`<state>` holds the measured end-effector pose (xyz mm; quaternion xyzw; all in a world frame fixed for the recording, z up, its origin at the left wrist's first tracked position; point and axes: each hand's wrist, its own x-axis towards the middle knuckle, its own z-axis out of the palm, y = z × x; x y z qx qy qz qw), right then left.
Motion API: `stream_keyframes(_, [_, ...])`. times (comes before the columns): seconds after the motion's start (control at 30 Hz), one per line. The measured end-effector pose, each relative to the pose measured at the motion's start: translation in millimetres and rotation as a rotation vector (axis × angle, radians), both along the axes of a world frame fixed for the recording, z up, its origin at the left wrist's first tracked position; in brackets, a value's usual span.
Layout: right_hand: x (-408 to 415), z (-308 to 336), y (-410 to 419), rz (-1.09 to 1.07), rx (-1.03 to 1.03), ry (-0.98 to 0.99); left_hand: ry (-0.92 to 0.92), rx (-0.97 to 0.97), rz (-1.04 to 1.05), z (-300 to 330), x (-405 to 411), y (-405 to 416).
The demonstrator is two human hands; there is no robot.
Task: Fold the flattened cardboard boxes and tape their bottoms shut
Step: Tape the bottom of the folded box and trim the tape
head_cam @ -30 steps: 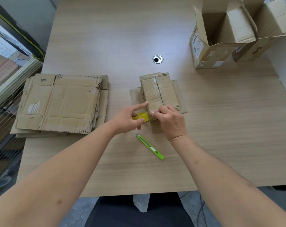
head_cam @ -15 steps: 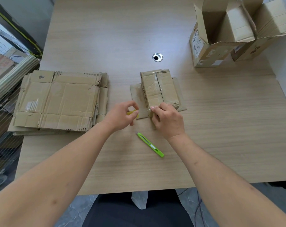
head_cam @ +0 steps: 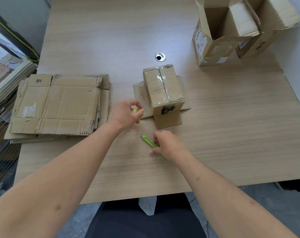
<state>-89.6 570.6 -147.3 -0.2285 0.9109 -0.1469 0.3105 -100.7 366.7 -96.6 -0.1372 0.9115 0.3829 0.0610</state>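
**Reaching for the knife, tape in my other hand**

My left hand point(head_cam: 124, 113) hovers just left of the small box point(head_cam: 163, 88), wrist bent and knuckles toward me. Its fingers point(head_cam: 138, 104) are curled round the yellow tape roll point(head_cam: 135, 110), of which only a sliver shows between thumb and forefinger. That forearm stretches in from the lower left, across the bench point(head_cam: 111, 40).

My right hand point(head_cam: 168, 144) is low over the wood, nearer to me than the box, palm down. Its fingers point(head_cam: 155, 136) are bent and closing on the near end of the green knife point(head_cam: 148, 140), which lies flat and slanted; I cannot tell whether I grip it firmly or only touch it.

The small box stands upside down in the middle of the bench, its bottom flaps closed with clear tape along the seam and its open flaps splayed out flat beneath it. The stack of flat cardboard point(head_cam: 58, 105) lies at the left edge, well apart from the box. Two open boxes point(head_cam: 219, 36) stand at the far right corner. A round cable hole point(head_cam: 160, 57) sits beyond the small box.
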Motion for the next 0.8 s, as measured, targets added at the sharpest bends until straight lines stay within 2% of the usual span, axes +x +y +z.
stream_keyframes(0.1, [4.6, -8.3, 5.5, -0.134, 0.01, -0.04, -0.007, 0.026, 0.018, -3.3, 0.0, 0.3])
stream_keyframes(0.23, [1.4, -0.8, 16.8, -0.186, 0.027, -0.011, -0.009, 0.041, 0.05, -2.5, 2.0, 2.6])
stream_keyframes(0.33, [2.8, 5.8, 29.1, -0.304, -0.119, -0.045, -0.006, 0.074, 0.082, -0.2, 3.5, 5.2])
stream_keyframes(0.53, [14.0, 15.2, 19.4, -0.447, -0.463, 0.014, 0.012, 0.127, 0.156, -5.8, 8.2, 7.1])
stream_keyframes(0.8, [8.0, 26.3, -11.4, -0.522, -0.497, -0.038, 0.018, 0.141, 0.209, -8.8, 10.6, 13.0])
